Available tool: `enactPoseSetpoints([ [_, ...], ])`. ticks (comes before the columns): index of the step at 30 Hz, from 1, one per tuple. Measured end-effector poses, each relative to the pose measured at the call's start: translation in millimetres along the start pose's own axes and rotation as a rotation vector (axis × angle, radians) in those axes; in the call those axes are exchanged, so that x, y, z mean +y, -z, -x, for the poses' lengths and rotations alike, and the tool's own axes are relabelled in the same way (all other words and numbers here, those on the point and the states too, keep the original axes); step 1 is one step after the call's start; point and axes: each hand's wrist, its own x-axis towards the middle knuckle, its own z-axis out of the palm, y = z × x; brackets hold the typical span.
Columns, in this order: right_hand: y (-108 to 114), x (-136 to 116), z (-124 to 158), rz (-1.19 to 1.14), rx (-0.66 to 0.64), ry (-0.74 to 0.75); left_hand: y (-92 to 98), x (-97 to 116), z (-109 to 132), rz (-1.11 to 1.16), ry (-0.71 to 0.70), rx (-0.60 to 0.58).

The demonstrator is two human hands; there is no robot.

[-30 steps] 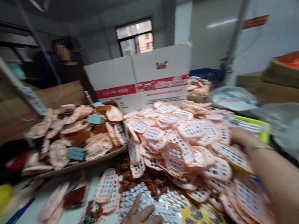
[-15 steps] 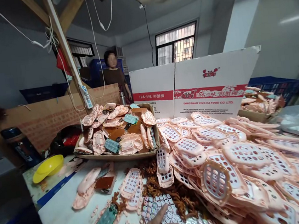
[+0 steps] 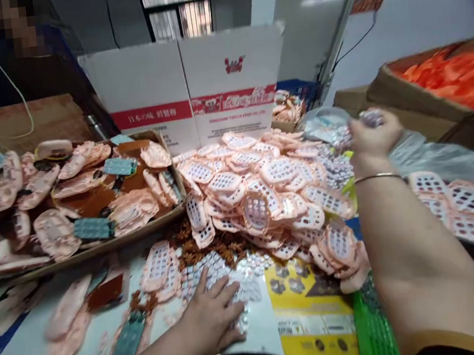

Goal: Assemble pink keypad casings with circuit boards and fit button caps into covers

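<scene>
My left hand (image 3: 212, 314) lies with its fingers spread over a layer of small clear button pieces (image 3: 216, 267) on the white tabletop. My right hand (image 3: 374, 132) is stretched out at the far right, its fingers curled around a clump of small shiny pieces (image 3: 371, 117). Below and left of it lies a heap of similar shiny pieces (image 3: 337, 167). Between the hands spreads a large pile of pink plastic shells with button holes (image 3: 278, 170). Two such shells (image 3: 161, 269) lie just beyond my left hand, near a shell with a green circuit board (image 3: 127, 338).
A cardboard box (image 3: 157, 225) of opened shells and boards stands at left. White carton panels (image 3: 138, 86) rise behind the pile. At right are a box of orange parts (image 3: 455, 78) and more shells (image 3: 455, 202). A green basket (image 3: 373, 327) and yellow sheet (image 3: 311, 316) lie in front.
The view has swung right and down. My right hand and forearm have come into view, closed around the shiny pieces. My left hand still rests at the button pieces and shows more fully.
</scene>
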Motion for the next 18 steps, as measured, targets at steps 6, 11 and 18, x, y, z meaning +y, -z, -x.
enactPoseSetpoints([
  [6, 22.6, -72.9, 88.0, -0.773, -0.124, -0.117, 18.4, 8.0, 2.5, 0.031, 0.054, -0.145],
  [11, 76.2, -114.9, 231.9, -0.821, -0.485, -0.237, 21.6, 12.2, 16.6, 0.039, 0.079, -0.162],
  [18, 139.9, -56.8, 357.3, -0.268, -0.828, -0.084, 13.6, 14.9, 39.1, 0.084, 0.120, -0.065],
])
